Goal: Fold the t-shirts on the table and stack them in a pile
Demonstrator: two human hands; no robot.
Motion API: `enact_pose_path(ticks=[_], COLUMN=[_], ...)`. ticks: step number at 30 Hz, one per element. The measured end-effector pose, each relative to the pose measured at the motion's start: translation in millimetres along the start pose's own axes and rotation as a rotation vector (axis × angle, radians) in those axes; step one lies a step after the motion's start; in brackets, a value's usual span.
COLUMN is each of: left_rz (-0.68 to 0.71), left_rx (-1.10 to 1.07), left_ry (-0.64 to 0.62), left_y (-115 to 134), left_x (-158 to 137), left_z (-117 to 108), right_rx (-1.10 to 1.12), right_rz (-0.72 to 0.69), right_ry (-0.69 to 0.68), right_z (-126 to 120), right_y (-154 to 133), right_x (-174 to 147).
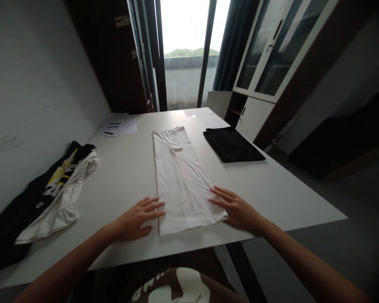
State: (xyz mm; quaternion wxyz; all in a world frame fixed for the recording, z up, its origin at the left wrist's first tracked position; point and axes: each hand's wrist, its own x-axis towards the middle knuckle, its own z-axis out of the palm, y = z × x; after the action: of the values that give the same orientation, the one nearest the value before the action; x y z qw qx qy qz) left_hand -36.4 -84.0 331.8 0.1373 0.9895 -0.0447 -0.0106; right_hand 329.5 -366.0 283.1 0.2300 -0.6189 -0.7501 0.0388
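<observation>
Lying flat, a long, lightly creased white shirt (185, 185)

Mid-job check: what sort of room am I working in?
Probably an office or similar workroom: a tall cabinet with glass upper doors stands at the far right, and printed papers lie on a large white table.

From here I see a white table (126, 172) bearing a folded white garment (185, 181), folded black cloth (235, 145), papers (116, 126) and (along my left) rumpled clothes (47, 193).
</observation>
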Motion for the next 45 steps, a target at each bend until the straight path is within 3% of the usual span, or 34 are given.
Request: enact_pose_path(ticks=[5, 11, 19, 25, 31, 35, 38, 42, 45], left_rz=[0.02, 0.14, 0.071, 0.106, 0.051, -0.024, -0.061, -0.044, -0.069], left_rx=[0.01, 0.01, 0.006, 0.052, 0.01, -0.137, -0.336, -0.646, -0.886], left_ry=[0.027, 0.009, 0.148, 0.068, 0.0, -0.051, -0.113, -0.248, -0.305], left_y=[9, 10, -3, -4, -11, 0, 22, 50, 54], left_x=[23, 44, 56, 43, 4, -23, -32, -31, -37], left_z=[10, 12, 21, 10, -1, -13, -32, -65, -79], right_rx=[-0.014, 0.067, 0.145, -0.035, -0.042, 0.158, 0.443, 0.839, 1.106], right_rz=[-0.003, 0.015, 0.07, -0.034, -0.093, -0.146, -0.135, -0.004, 0.179], right_ry=[0.055, 0.129, 0.254, 0.077, -0.023, -0.083, -0.121, -0.161, -0.117], right_z=[8, 13, 18, 17, 26, 30, 21, 4, 3], right_y=[0, -1, 4, -16, -43, -72, -94, -111, -110], right_x=[10, 25, 19, 17, 23, 27, 30, 29, 20])
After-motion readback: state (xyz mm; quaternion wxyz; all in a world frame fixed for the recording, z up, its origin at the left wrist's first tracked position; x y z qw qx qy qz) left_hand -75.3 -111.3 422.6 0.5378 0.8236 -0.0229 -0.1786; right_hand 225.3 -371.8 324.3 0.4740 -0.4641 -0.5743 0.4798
